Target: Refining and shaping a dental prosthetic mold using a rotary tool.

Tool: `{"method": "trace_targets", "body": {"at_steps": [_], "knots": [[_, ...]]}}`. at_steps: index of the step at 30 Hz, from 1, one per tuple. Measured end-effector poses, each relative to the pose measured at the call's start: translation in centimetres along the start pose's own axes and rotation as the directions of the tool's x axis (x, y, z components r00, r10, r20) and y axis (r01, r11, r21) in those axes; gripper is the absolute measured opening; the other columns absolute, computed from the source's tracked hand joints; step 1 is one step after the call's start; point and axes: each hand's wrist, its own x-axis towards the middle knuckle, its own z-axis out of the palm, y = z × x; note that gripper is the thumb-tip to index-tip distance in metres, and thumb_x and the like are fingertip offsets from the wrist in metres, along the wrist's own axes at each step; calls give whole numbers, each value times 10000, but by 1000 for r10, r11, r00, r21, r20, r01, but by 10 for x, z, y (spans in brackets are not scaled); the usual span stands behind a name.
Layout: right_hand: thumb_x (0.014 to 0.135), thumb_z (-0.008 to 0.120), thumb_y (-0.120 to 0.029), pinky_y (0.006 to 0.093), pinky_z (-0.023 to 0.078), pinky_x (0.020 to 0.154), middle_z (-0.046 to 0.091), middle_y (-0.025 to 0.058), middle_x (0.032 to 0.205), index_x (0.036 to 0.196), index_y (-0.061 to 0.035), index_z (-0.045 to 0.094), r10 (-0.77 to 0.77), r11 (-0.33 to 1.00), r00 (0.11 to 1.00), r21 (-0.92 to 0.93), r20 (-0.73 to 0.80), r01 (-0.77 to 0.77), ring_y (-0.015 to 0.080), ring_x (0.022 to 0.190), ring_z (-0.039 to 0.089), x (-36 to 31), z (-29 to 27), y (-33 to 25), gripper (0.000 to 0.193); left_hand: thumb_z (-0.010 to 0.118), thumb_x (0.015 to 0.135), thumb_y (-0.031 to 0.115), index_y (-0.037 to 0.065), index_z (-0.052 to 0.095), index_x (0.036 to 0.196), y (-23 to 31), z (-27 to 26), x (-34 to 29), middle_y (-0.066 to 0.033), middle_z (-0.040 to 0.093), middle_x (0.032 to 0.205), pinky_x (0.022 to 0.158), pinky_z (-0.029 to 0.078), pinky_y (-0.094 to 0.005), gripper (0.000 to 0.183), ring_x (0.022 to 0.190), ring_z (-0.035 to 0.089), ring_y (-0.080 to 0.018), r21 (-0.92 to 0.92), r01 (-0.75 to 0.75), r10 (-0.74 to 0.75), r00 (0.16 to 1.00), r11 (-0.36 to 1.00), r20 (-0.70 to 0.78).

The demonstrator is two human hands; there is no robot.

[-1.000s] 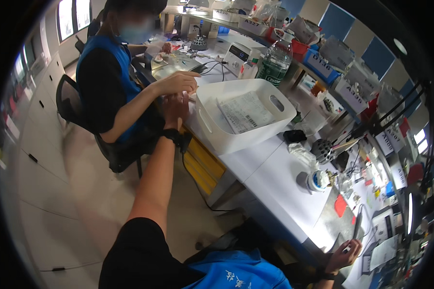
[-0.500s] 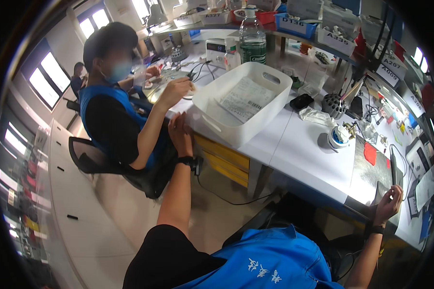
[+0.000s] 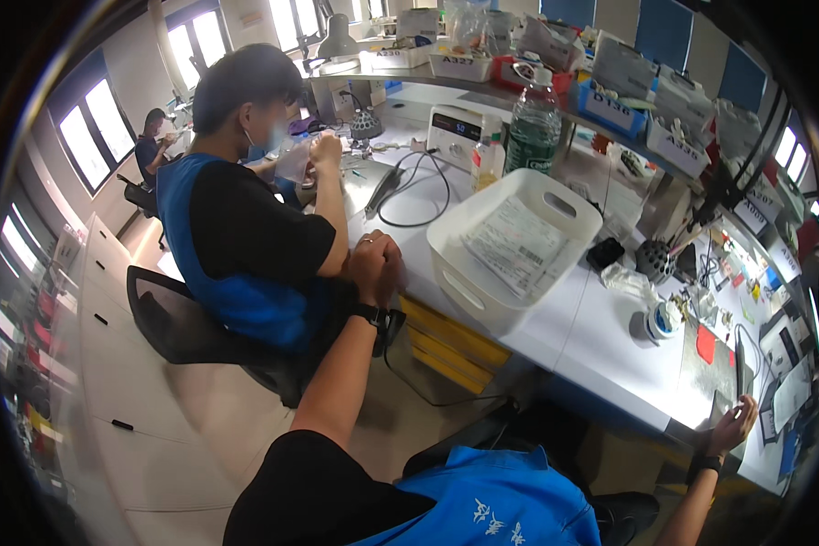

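My left hand (image 3: 376,266) rests at the table's near edge, left of a white plastic basket (image 3: 471,293). Its fingers are curled in, and what they hold, if anything, is hidden. Printed papers (image 3: 519,244) lie inside the basket. Far to the right, my right hand (image 3: 732,428) rests at the bench edge with loosely bent fingers, and nothing shows in it. Close by that hand are a metal plate (image 3: 692,387) and a dark pen-like tool (image 3: 744,369). A red flat piece (image 3: 705,344) lies on the plate.
A co-worker (image 3: 255,218) sits on my left, both hands at a small clear bag (image 3: 293,164). A large green-labelled bottle (image 3: 532,127) and a white control box (image 3: 455,129) stand behind the basket. Labelled bins (image 3: 610,107) line the shelf. A cable (image 3: 446,402) hangs below the table.
The view has shifted, so the basket and bench sit lower and farther right. The co-worker has drawn a raised hand back beside the other one. My hands stay near the same table edges.
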Motion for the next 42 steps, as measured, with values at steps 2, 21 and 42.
{"method": "trace_targets", "body": {"at_steps": [2,21,42], "knots": [[826,492,27,486,448,979,616,181,1106,1126,-12,586,-1,998,1000,-66,25,3,401,1103,583,1,-3,-5,317,527,819,165,53,575,647,-3,2,9,-116,595,703,658,455,-435,211,715,603,-319,-1,-10,10,1000,1000,-14],[1046,567,-239,359,480,864,646,126,1067,1090,2,628,365,910,837,35,408,-414,249,985,618,13,21,119,253,504,829,120,85,594,705,-10,1,21,-76,612,717,643,473,-436,157,733,624,-302,-40,-38,46,974,998,220],[878,596,-270,497,505,882,698,267,1029,1052,11,642,639,765,563,-506,524,-398,442,1045,667,40,52,132,334,487,861,128,87,592,712,-8,1,16,-99,618,732,698,482,-453,187,746,627,-323,-17,-107,108,964,994,242]]}}
